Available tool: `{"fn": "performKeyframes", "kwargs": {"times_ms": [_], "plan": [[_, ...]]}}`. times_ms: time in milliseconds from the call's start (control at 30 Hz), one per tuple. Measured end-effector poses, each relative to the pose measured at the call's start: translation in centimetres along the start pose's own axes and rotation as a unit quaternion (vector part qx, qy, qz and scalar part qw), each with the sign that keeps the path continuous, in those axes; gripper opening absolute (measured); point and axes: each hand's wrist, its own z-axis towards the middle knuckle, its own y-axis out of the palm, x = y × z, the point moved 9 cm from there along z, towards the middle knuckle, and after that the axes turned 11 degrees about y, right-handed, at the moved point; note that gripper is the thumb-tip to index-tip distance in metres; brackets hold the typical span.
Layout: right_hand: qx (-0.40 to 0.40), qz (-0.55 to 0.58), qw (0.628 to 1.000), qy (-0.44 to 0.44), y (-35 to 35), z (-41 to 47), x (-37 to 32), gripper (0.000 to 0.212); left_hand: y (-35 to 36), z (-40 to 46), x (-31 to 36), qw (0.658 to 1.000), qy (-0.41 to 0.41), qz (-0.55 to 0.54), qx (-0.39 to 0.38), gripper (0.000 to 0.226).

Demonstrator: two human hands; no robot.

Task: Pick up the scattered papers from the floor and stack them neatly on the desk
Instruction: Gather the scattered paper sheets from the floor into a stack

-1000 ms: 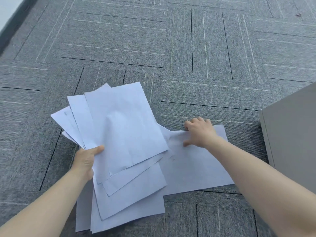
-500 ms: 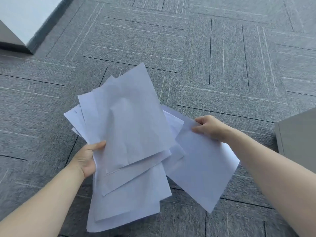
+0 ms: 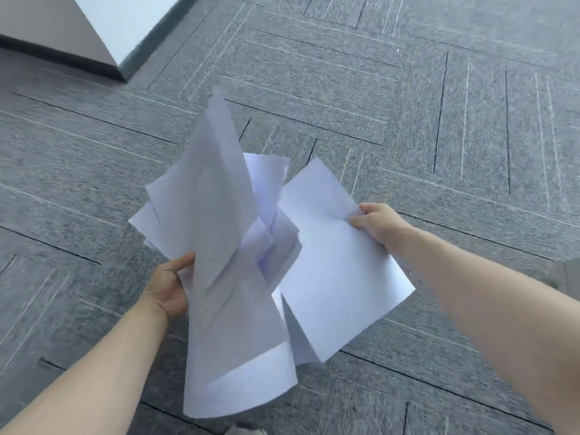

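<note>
A person's left hand [image 3: 168, 288] grips a loose bundle of white papers [image 3: 219, 246] at its left edge, thumb curled over the front of the sheets and the remaining fingers hidden behind them, all held in the air above grey carpet tiles [image 3: 408, 120]. From that grip the sheets fan out unevenly: the frontmost one rises steeply above the thumb to a pointed top, while the lowest sheets hang down below the hand and curl outward at their bottom edge. Corners of further sheets stick out to the left of the grip and above it to the right, none of them squared up with one another. The right hand [image 3: 378, 226] pinches a single white sheet [image 3: 339, 271] by its right edge, thumb on top and fingers curled beneath, so that the sheet spreads away from the pinch toward the bundle, its left edge touching or overlapping the crumpled middle of the other papers; which of the two cannot be told. Both bare forearms reach in from the bottom corners of the head view. Far beyond the left hand stands the corner of a dark brown furniture panel [image 3: 56, 29] next to a pale wall [image 3: 125, 17] with a dark skirting strip. A sliver of grey cabinet [image 3: 572, 277] shows at the right edge, past the right forearm.
</note>
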Motion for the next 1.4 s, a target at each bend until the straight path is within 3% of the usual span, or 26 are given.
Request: {"fn": "performKeyframes", "kwargs": {"times_ms": [133, 267, 300, 367, 400, 467, 533, 633, 767, 933, 1000, 1133, 1267, 1400], "plan": [[0.013, -0.073, 0.997, 0.0, 4.0, 0.4, 3.6, 0.01, -1.8, -0.7, -1.6, 0.999, -0.031, -0.014, 0.013, 0.042], [0.108, -0.147, 0.982, -0.05, 2.7, 0.6, 4.1, 0.016, -4.2, -0.6, -2.9, 0.998, -0.038, -0.01, 0.056, 0.068], [0.121, -0.155, 0.979, -0.056, 2.3, 0.6, 4.0, 0.019, -4.5, -0.6, -3.1, 0.997, -0.041, 0.002, 0.067, 0.057], [0.129, -0.163, 0.976, -0.07, 2.0, 0.6, 3.6, 0.031, -5.5, -0.5, -2.9, 0.992, -0.025, 0.018, 0.125, 0.01], [0.115, -0.159, 0.977, -0.078, 2.3, 0.6, 3.4, 0.035, -6.5, -0.2, -3.0, 0.987, -0.02, 0.029, 0.157, 0.022], [0.075, -0.14, 0.985, -0.065, 3.2, 0.9, 3.5, 0.038, -7.5, 0.1, -3.0, 0.979, -0.012, 0.068, 0.19, 0.024], [0.06, -0.139, 0.987, -0.055, 3.8, 1.5, 3.6, 0.028, -7.9, 0.2, -2.5, 0.975, 0.002, 0.098, 0.201, 0.03], [0.128, -0.143, 0.979, -0.07, 2.7, 1.9, 2.9, 0.012, -8.8, 0.8, -1.9, 0.966, 0.033, 0.146, 0.21, 0.041], [0.176, -0.155, 0.967, -0.1, 1.2, 1.4, 1.0, 0.027, -8.0, 1.1, -1.4, 0.954, 0.079, 0.197, 0.214, 0.043], [0.272, -0.194, 0.935, -0.119, -0.9, 0.8, -0.9, 0.017, -7.3, 0.8, -1.1, 0.937, 0.102, 0.23, 0.243, 0.041], [0.242, -0.182, 0.946, -0.114, -0.6, 1.6, -0.8, 0.02, -7.4, 0.8, -1.0, 0.932, 0.109, 0.239, 0.25, 0.038], [0.107, -0.115, 0.984, -0.083, 1.1, 3.7, 1.4, 0.021, -7.2, 0.5, -0.9, 0.919, 0.129, 0.263, 0.263, 0.038], [0.179, -0.088, 0.978, -0.062, -1.4, 4.1, 2.1, 0.01, -6.9, 0.3, -0.6, 0.895, 0.141, 0.32, 0.275, 0.028], [0.082, -0.09, 0.992, 0.012, -0.1, 4.7, 3.5, 0.015, -5.8, 0.0, 0.7, 0.838, 0.165, 0.426, 0.299, 0.017]]}}
